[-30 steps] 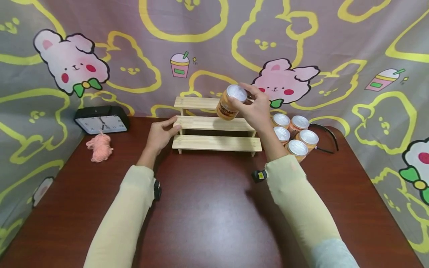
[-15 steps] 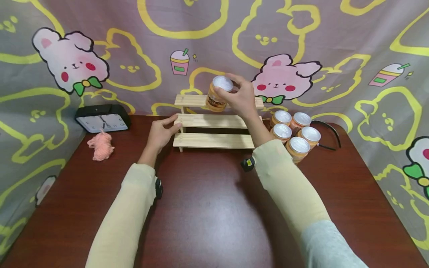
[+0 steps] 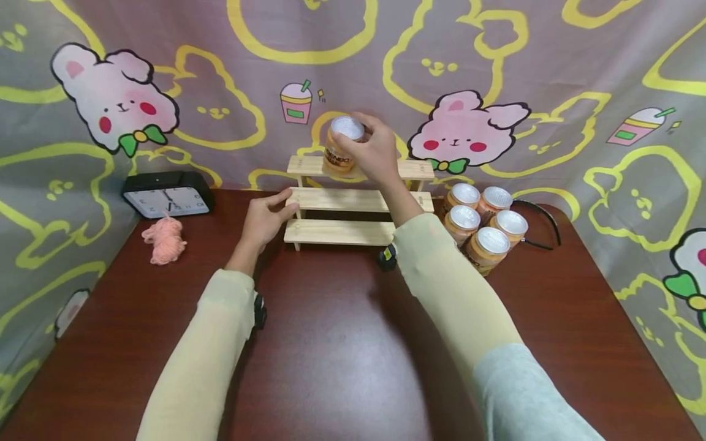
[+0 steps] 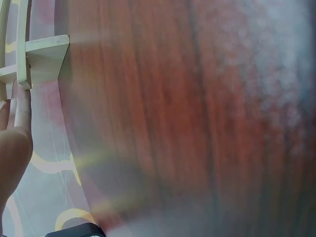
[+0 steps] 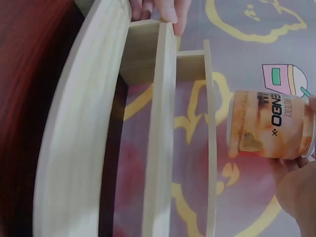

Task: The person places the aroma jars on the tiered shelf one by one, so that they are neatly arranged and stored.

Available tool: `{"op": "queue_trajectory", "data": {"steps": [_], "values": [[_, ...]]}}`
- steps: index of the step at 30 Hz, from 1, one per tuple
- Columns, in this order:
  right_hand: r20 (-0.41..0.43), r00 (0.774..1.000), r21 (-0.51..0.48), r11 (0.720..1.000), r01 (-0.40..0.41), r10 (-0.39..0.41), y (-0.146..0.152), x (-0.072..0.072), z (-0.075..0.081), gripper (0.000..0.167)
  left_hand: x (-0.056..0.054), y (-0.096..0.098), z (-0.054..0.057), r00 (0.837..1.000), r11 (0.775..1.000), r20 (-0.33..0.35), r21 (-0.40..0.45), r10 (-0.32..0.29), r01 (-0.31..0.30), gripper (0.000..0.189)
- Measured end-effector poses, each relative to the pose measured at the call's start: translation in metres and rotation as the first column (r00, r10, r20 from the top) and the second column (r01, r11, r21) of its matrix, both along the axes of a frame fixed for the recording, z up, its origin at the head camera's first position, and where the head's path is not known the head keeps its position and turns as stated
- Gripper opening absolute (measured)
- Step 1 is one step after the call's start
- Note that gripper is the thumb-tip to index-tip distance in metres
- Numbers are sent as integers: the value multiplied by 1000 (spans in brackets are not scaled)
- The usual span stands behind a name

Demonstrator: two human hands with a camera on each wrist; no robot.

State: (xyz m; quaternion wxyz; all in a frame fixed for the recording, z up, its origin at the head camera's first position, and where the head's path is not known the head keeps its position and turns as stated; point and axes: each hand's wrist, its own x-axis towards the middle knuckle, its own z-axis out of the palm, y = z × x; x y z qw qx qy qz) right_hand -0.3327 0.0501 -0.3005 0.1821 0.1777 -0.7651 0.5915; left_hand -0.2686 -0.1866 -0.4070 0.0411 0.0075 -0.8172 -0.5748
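My right hand grips an orange can with a silver lid near its top. The can is upright above the top tier of a three-tier wooden shelf, towards its left half. In the right wrist view, a gap shows between the can's base and the top board. At the shelf's left end, my left hand holds the end of the middle board between thumb and fingers. The left wrist view shows only part of that hand at the shelf's end.
Several similar cans stand grouped right of the shelf, with a black headband-like loop behind them. A black clock and pink yarn are on the left of the dark wooden table. A patterned curtain hangs behind.
My right hand has carried the can left and slightly up, from over the shelf's right half to above the left part of the top tier. My left hand has stayed at the shelf's end.
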Motion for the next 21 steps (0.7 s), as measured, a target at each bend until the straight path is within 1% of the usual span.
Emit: {"op": "queue_trajectory", "data": {"steps": [2,5,9,12,21], "values": [[-2,1000,33,999,13,-13,-5,-3,2,57,0,0,1,1000,1000,3,-1,4,-4,48],[19,1000,58,998,16,-17,-12,-8,5,59,0,0,2,1000,1000,11,-12,2,-2,48],[46,999,91,996,20,-25,-17,-12,7,61,0,2,3,1000,1000,18,3,-9,9,49],[58,997,132,990,43,-51,-18,-15,8,61,-1,4,2,1000,1000,24,9,-13,13,50],[87,995,150,988,40,-53,-23,-19,6,63,-1,0,0,1000,1000,13,-10,-7,7,49]]}}
